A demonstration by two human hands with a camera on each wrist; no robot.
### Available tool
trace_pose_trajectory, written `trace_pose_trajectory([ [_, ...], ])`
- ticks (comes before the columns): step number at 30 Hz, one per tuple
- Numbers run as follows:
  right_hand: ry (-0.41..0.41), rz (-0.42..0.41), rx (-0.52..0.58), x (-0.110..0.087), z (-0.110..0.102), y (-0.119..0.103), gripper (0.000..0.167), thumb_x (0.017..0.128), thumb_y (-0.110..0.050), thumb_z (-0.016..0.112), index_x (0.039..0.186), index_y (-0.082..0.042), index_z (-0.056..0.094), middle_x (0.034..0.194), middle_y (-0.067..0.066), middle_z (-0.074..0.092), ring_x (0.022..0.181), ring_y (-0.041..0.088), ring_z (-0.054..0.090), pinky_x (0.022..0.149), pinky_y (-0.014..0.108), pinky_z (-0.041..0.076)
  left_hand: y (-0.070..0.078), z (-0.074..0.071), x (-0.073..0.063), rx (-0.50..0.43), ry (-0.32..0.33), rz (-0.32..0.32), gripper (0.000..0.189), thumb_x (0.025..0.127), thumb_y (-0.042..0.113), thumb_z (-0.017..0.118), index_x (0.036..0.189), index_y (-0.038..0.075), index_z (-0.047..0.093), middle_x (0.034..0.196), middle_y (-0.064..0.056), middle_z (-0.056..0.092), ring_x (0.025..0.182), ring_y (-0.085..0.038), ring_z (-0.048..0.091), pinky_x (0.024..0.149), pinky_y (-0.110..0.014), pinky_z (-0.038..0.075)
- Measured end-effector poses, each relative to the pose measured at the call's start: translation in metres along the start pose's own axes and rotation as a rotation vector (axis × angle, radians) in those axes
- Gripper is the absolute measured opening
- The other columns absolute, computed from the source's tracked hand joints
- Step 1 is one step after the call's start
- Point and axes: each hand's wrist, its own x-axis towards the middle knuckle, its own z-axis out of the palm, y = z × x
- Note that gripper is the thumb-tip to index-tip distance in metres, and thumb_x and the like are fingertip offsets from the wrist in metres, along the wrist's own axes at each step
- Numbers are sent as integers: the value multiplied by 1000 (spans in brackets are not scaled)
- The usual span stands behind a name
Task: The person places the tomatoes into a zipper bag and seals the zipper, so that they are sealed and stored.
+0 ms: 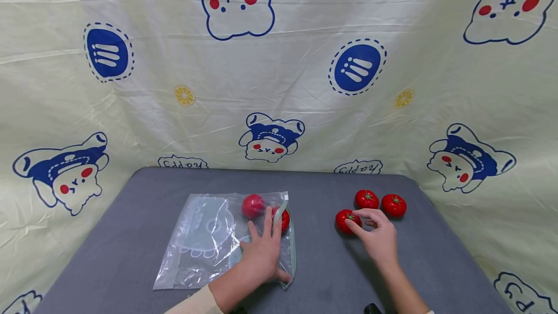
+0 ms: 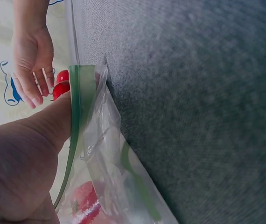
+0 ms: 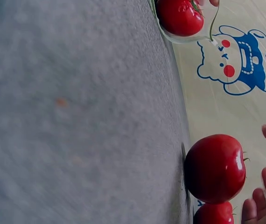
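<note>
A clear zip bag [image 1: 196, 265] with a green closure lies flat, its mouth toward the right. One tomato [image 1: 253, 206] shows through the plastic, and another tomato [image 1: 285, 221] sits just within the mouth. My left hand [image 1: 261, 253] spreads its fingers over the mouth end, touching the plastic; the green zip strip [image 2: 77, 112] runs across the hand in the left wrist view. My right hand [image 1: 380, 236] is above the nearest of three loose tomatoes, a red tomato [image 3: 215, 169]. In the right wrist view its fingers are parted and apart from that tomato.
Two more tomatoes, a rear tomato [image 1: 366, 199] and a right tomato [image 1: 394, 206], stand close behind the right hand. The grey table [image 1: 314, 265] ends at a patterned curtain [image 1: 279, 76]. A small black object [image 1: 372, 308] shows at the bottom edge.
</note>
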Motion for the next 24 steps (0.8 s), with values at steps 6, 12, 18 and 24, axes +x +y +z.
trace_pose_trajectory([
  [6, -141, 106, -56, 6, -3, 3, 53, 85, -30, 85, 132, -11, 67, 140, 13, 56, 127, 27, 52, 102, 36, 52, 0, 2, -1, 12, 5, 4, 135, 52, 53, 100, 160, 16, 28, 174, -9, -2, 146, -64, 23, 93, -79, 45],
  [12, -291, 210, -15, 10, -4, 7, 75, 85, -31, 85, 148, -12, 49, 153, 19, 41, 137, 38, 45, 89, 29, 56, -1, 3, -2, 12, 12, 9, 137, 50, 52, 101, 160, 16, 27, 174, -9, -2, 146, -64, 23, 93, -79, 45],
  [18, -325, 240, -3, 13, -1, 10, 79, 85, -28, 84, 151, -11, 45, 152, 21, 45, 129, 38, 53, 81, 25, 54, -1, 2, -1, 0, -1, 9, 137, 51, 51, 101, 161, 18, 25, 174, -8, -1, 147, -63, 22, 94, -81, 43],
  [24, -351, 271, 0, 15, 0, 11, 80, 86, -30, 84, 152, -8, 43, 151, 24, 46, 126, 40, 53, 80, 27, 54, -1, 0, -1, -8, -15, 5, 136, 51, 51, 100, 161, 18, 26, 174, -8, 0, 147, -63, 20, 95, -81, 42],
])
